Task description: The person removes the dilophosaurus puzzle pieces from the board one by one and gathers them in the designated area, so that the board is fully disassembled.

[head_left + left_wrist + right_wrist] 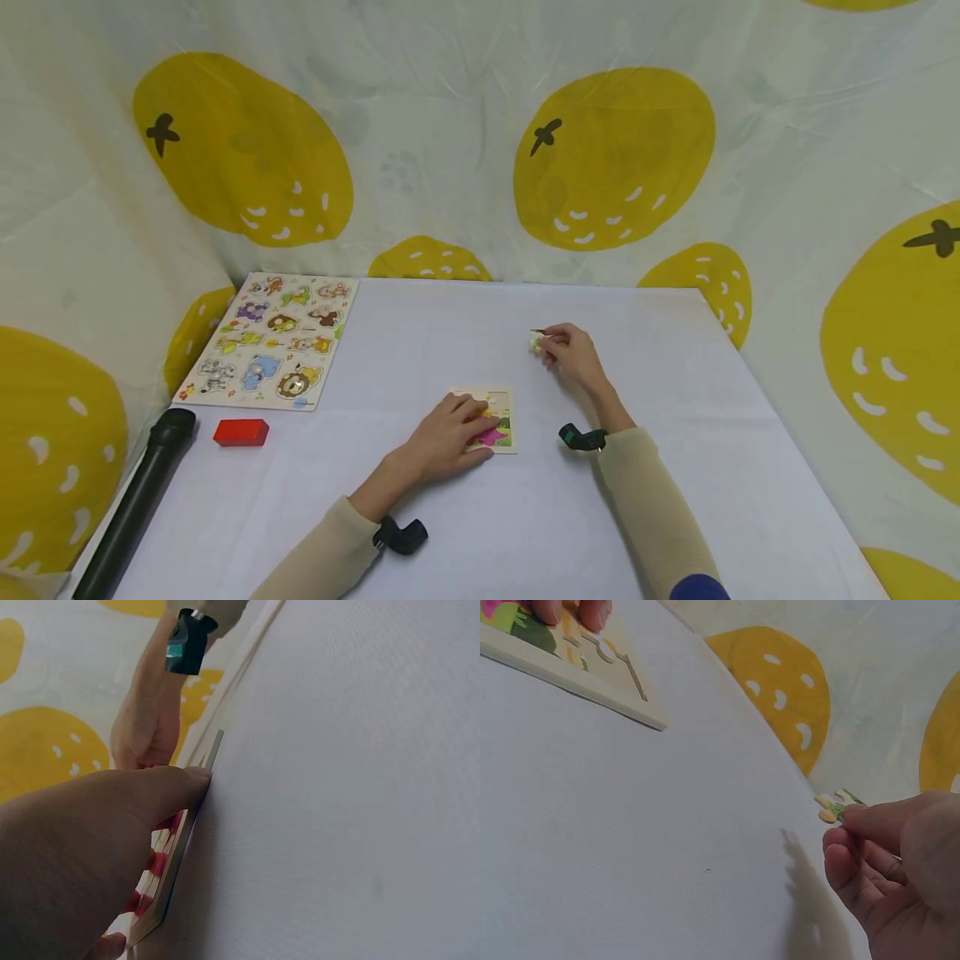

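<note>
Covering most of the frame: surface (465,517), white, with a curtain (615,158) printed with yellow fruit behind and beside it.
Big board: animal puzzle (268,340), flat at the left middle of the head view, every slot seemingly filled with a figure; small detail is too fine to read.
Tube: black cylinder (135,500), lying along the lower left edge of the surface.
Block: red block (241,432), just right of the tube's top end, below the big board.
Small board: board (495,419), lying flat at the centre; pink and green picture parts sit in its tray, and the right wrist view shows bare cut-out outlines near its corner (615,664), so at least one place looks unfilled.
Left hand: left hand (450,437), fingers laid flat and fairly straight on the board, pressing it down; the left wrist view shows a fingertip (191,780) at the board's edge.
Right hand: right hand (573,352), right of centre and apart from the left, fingertips pinched together on the piece.
Piece: piece (838,806), small, green and cream, held above the surface, well apart from the board.
Doing it well, as I judge: keep the left hand's weight on the board so it cannot slide, turn the piece until its outline matches the bare slot, lower it level and press lightly.
Risk: a tilted piece may jam on the slot's rim or lift its neighbours.
</note>
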A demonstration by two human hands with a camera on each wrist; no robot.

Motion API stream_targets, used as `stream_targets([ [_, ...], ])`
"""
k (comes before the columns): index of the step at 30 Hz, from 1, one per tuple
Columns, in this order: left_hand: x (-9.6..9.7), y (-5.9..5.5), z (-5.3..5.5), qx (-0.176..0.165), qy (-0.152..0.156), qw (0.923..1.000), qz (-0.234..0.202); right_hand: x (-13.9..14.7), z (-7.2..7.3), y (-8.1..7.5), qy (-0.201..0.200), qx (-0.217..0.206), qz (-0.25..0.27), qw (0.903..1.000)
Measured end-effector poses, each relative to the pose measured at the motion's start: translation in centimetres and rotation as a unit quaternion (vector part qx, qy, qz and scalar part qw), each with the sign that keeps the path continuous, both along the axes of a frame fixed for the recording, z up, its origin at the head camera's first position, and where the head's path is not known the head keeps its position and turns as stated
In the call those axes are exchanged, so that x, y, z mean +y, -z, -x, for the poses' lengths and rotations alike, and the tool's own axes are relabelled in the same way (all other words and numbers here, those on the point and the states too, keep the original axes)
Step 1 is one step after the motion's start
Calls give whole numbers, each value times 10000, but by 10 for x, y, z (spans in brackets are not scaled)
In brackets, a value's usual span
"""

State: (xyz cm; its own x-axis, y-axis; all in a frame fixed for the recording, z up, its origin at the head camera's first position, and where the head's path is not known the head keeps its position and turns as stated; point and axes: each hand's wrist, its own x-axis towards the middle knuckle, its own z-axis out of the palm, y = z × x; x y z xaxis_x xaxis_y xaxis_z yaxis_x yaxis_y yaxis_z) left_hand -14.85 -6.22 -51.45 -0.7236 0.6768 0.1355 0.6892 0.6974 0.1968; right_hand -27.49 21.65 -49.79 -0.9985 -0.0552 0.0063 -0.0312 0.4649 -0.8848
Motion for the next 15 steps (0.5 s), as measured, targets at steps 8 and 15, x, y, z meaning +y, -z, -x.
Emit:
stream_targets([
  [8, -1, 1, 0, -51, -13, 9999, -100, 14, 19, 2, 536, -35, 47, 9985],
  [15, -2, 3, 1, -28, 22, 10000, -48, 23, 28, 4, 800, -157, -371, 9960],
])
